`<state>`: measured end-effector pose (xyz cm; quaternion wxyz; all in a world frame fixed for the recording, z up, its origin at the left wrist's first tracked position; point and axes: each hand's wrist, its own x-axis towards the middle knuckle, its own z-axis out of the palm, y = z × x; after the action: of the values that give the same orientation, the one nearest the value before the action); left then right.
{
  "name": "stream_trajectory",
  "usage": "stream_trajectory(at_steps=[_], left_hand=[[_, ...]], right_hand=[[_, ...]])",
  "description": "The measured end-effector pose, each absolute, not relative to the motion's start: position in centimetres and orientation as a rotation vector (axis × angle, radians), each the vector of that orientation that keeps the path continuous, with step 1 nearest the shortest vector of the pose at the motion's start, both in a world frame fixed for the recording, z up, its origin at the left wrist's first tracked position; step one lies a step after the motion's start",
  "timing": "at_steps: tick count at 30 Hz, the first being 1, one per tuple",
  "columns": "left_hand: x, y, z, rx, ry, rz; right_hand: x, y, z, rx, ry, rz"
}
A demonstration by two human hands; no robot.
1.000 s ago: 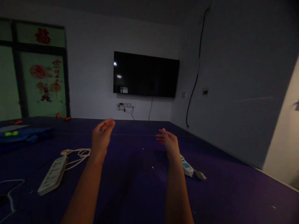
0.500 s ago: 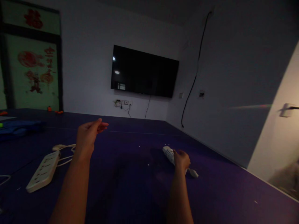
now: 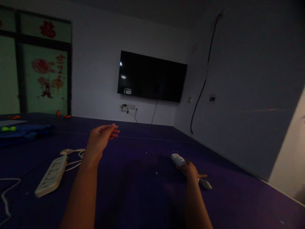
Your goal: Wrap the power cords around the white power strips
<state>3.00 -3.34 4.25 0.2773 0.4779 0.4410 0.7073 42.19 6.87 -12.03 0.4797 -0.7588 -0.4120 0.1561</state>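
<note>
A white power strip with its cord wound round it lies on the dark purple surface at right of centre. Over its middle my right hand is closed, hiding much of it, with one finger sticking out to the right. The white plug shows just past that hand. My left hand hovers above the surface at left, its fingers loosely curved and slightly apart, with nothing visible in them. Nearest to that hand, a second white power strip lies with its sockets facing up and its cord loosely looped behind it.
A white cable curves at the left edge. Blue cloth lies farther back with a green item; small orange objects sit near the door. A black cable hangs down the right wall. A television hangs ahead.
The view has turned slightly left, so everything sits farther right. A finger of my right hand now sticks out sideways; that hand stays on the wound power strip. My left hand keeps about the same pose.
</note>
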Motion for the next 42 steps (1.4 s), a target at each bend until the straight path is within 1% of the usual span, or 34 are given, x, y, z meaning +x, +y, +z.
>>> stream_trajectory(at_steps=[3, 5, 12, 15, 19, 22, 23, 25, 29, 35, 42], left_hand=[[2.9, -3.4, 4.3, 1.282, 1.192, 1.879], [2.9, -3.3, 4.2, 1.271, 1.191, 1.867], [2.7, -2.8, 3.9, 1.302, 1.19, 1.828], [2.7, -2.9, 3.9, 1.311, 1.196, 1.81], [3.2, -3.0, 4.0, 1.31, 1.19, 1.803], [3.7, -3.1, 4.0, 1.344, 1.185, 1.792], [4.0, -3.2, 4.0, 1.364, 1.188, 1.787], [4.4, -3.3, 4.1, 1.411, 1.178, 1.772], [5.2, -3.9, 4.2, 1.544, 1.109, 1.703], [6.4, -3.8, 3.7, 1.619, 1.066, 1.562], [7.9, -2.5, 2.8, 1.55, 0.87, 1.399]], right_hand=[[41.7, 7.0, -11.8, -2.249, -0.903, 0.325], [41.5, 7.0, -11.6, -2.319, -0.95, 0.286], [41.9, 5.6, -10.4, -2.219, -0.942, 0.239], [42.2, 5.0, -8.1, -2.093, -0.878, 0.191], [40.7, 4.1, -3.7, -1.809, -0.799, 0.139], [37.4, 2.8, -0.4, -1.173, -0.719, 0.386], [36.0, 2.2, 0.6, -1.019, -0.723, 0.465], [33.1, 1.0, 2.2, -0.868, -0.768, 0.603], [27.6, -0.7, 3.6, -0.764, -0.856, 0.792], [21.5, -1.1, 2.8, -0.697, -0.917, 1.08], [19.7, -0.9, 2.3, -0.648, -1.007, 1.179]])
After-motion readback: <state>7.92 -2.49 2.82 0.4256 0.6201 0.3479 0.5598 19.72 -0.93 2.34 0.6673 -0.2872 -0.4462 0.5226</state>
